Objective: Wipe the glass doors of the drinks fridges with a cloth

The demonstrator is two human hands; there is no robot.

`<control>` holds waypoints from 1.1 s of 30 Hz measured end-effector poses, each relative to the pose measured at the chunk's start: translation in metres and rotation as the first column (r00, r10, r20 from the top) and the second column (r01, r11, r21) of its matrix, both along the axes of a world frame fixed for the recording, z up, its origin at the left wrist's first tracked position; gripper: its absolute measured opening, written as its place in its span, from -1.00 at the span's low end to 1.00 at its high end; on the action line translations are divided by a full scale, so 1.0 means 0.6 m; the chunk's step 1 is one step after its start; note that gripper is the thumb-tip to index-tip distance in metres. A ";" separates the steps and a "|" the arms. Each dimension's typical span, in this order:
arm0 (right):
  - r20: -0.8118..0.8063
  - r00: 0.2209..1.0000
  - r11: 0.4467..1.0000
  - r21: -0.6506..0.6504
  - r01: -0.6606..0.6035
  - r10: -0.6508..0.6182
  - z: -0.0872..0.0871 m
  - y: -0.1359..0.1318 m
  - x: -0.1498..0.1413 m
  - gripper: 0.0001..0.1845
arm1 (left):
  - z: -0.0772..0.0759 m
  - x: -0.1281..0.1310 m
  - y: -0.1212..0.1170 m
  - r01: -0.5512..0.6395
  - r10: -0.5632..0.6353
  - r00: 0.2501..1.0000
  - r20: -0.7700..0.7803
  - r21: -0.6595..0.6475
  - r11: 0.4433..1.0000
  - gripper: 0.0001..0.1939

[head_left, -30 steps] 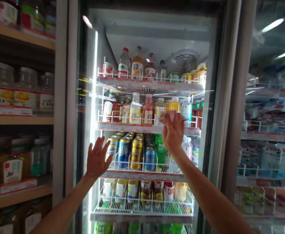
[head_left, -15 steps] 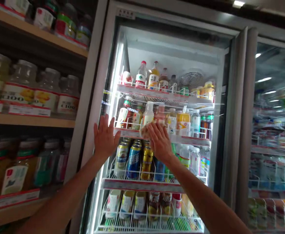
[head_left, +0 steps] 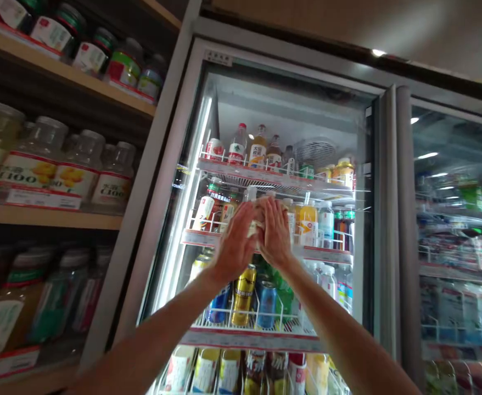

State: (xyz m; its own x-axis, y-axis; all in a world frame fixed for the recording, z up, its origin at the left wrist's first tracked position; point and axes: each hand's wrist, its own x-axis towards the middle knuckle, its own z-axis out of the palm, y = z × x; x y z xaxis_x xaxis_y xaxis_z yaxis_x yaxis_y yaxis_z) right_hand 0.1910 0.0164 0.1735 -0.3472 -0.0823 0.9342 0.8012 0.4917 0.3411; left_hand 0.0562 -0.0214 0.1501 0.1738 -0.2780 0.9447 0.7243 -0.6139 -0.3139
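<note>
A pale cloth (head_left: 259, 210) is against the glass door (head_left: 265, 93) of a drinks fridge. My right hand (head_left: 274, 233) lies over the cloth, fingers stretched upward and pressing it to the glass. Close beside it, my left hand (head_left: 235, 241) is raised with its fingers extended, at the left edge of the cloth. Whether the left fingers bear on the cloth is hard to make out. Behind the glass, partly hidden by both hands, stand bottles and a gold can (head_left: 243, 296).
Open wooden shelves (head_left: 51, 215) with several bottles stand on the left. Right of the door run metal frame posts (head_left: 390, 230), then a second glass fridge door (head_left: 459, 131). A blue can (head_left: 266, 304) sits on a wire shelf inside.
My left hand has moved right, from the door's left side to beside my right hand at the cloth. The view has shifted, with the fridge top appearing lower.
</note>
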 end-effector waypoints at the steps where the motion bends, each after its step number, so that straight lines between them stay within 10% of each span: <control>1: 0.037 0.999 1.000 -0.005 -0.012 0.012 -0.008 -0.004 0.012 -0.21 | 0.014 0.035 0.002 0.053 -0.053 0.997 -0.048 -0.013 0.999 -0.46; 9: -0.065 0.996 0.992 0.107 0.074 -0.067 0.008 0.021 0.270 -0.28 | 0.038 0.197 0.070 -0.278 0.277 0.960 -0.033 -0.047 0.959 -0.53; 13: -0.183 0.970 0.976 0.114 0.185 -0.162 0.036 0.043 0.332 -0.39 | 0.070 0.152 0.075 -0.389 0.388 0.912 -0.133 0.024 0.921 -0.64; 18: -0.123 0.969 0.970 0.087 0.226 -0.214 0.038 0.045 0.337 -0.46 | 0.118 0.063 0.060 -0.444 0.460 0.751 0.473 -0.154 0.883 -0.60; 25: -0.081 0.987 0.985 0.092 0.143 -0.136 0.036 0.043 0.347 -0.47 | 0.090 0.276 0.084 -0.507 0.516 0.846 0.138 -0.091 0.857 -0.53; 33: -0.108 0.983 0.981 0.113 0.161 -0.148 0.031 0.043 0.340 -0.48 | 0.109 0.090 0.053 -0.527 0.579 0.672 0.462 -0.250 0.812 -0.60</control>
